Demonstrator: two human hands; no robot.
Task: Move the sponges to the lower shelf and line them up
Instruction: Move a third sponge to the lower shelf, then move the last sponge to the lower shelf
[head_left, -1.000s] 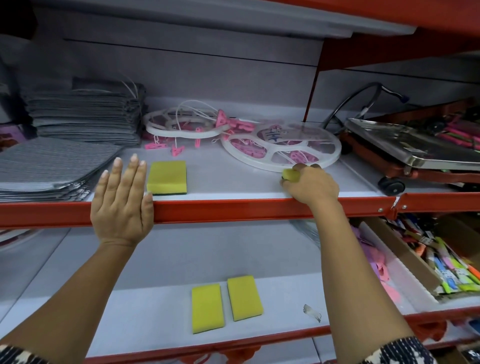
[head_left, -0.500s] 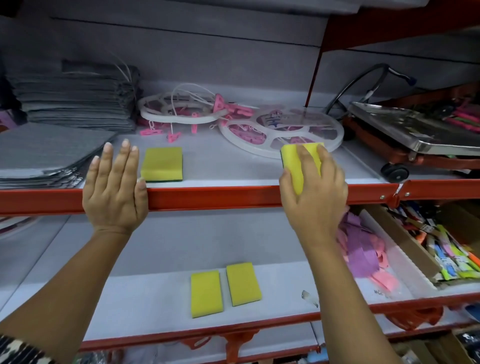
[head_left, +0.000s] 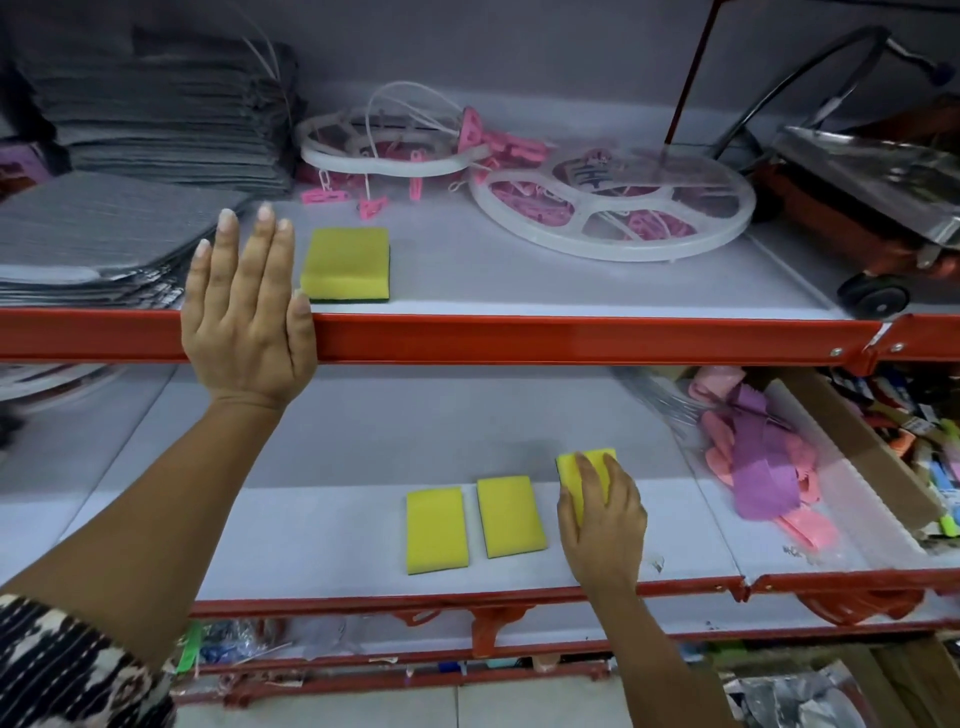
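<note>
My right hand (head_left: 602, 519) grips a yellow sponge (head_left: 579, 467) with a dark green underside, holding it over the lower shelf (head_left: 311, 540) just right of two yellow sponges. Those two, the left sponge (head_left: 437, 530) and the middle sponge (head_left: 510, 515), lie flat side by side. One more yellow sponge (head_left: 347, 264) rests on the upper shelf (head_left: 519, 280) near its red front rail (head_left: 571, 340). My left hand (head_left: 244, 317) is flat with fingers spread, palm pressed on that rail, just left of the upper sponge.
Stacks of grey mats (head_left: 104, 228) fill the upper shelf's left. White round clip hangers (head_left: 613, 208) with pink pegs lie behind, and a metal trolley (head_left: 857, 192) stands at right. Pink and purple cloths in a bag (head_left: 758, 467) and a stationery box (head_left: 909, 447) crowd the lower shelf's right.
My right hand has carried the sponge from the upper shelf's front edge down to the lower shelf, beside the two sponges lying there. My left hand has stayed on the rail.
</note>
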